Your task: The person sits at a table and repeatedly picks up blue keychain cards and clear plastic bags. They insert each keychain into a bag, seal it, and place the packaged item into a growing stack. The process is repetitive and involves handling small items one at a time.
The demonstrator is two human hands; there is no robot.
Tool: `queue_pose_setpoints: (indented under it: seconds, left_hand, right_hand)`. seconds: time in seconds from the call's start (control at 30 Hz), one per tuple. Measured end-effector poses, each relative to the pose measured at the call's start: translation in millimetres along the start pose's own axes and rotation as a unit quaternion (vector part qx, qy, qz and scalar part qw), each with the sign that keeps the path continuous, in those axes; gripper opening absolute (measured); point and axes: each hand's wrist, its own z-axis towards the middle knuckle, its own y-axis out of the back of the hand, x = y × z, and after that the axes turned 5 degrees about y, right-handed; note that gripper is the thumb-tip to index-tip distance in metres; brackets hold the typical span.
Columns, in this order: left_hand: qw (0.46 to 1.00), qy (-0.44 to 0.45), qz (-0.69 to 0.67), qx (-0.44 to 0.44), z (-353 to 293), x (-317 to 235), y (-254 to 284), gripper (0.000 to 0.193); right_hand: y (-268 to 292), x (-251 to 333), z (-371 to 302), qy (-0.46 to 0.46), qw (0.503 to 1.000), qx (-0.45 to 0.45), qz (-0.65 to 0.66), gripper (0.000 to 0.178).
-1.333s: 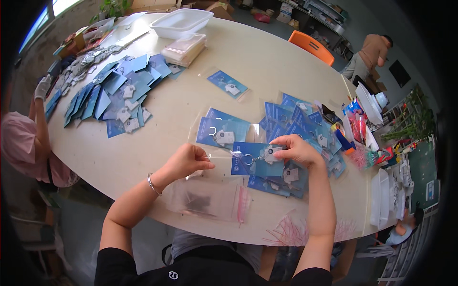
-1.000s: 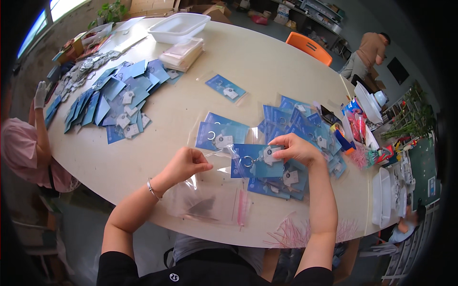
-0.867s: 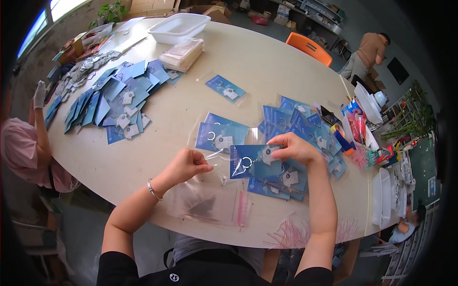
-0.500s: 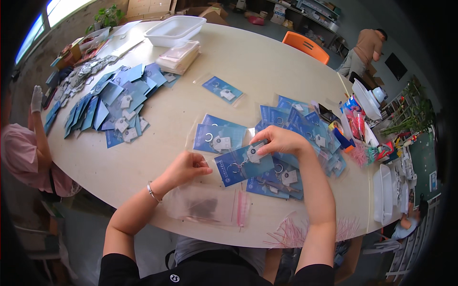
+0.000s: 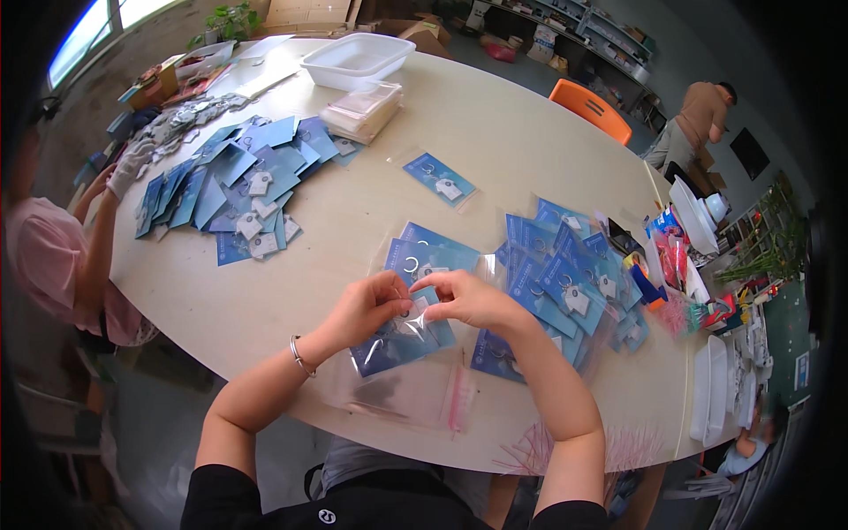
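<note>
Directly in front of me, both hands meet over a blue card (image 5: 380, 353) with a white shirt-shaped keychain, partly hidden by my fingers. My left hand (image 5: 367, 311) is closed in a pinch at the keychain's ring end. On the other side, my right hand (image 5: 468, 300) pinches at the keychain and card. Behind them lie more blue cards in clear bags (image 5: 437, 247), with keychains on them. A stack of clear pink-edged plastic bags (image 5: 397, 395) lies below my hands. To the right spreads a heap of bagged cards (image 5: 565, 291).
Farther off lies a single bagged card (image 5: 442, 179). At the left are a large pile of cards with keychains (image 5: 238, 190) and a co-worker's gloved hand (image 5: 131, 168). A white tub (image 5: 358, 60) and stacked bags (image 5: 362, 110) stand behind. Pink twist ties (image 5: 632, 446) lie near the front edge.
My right hand has moved left to meet my left hand, bringing the card and keychain along. The co-worker's gloved hand has come down to the piles at the left. The view has shifted slightly.
</note>
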Motion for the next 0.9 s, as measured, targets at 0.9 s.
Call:
queue_pose_setpoints:
  seconds: [0.9]
  left_hand:
    - [0.817,-0.223,0.517,0.122,-28,31,-45,0.039]
  right_hand:
    - [-102,57,207,0.287,0.827,-0.131,-0.465,0.061]
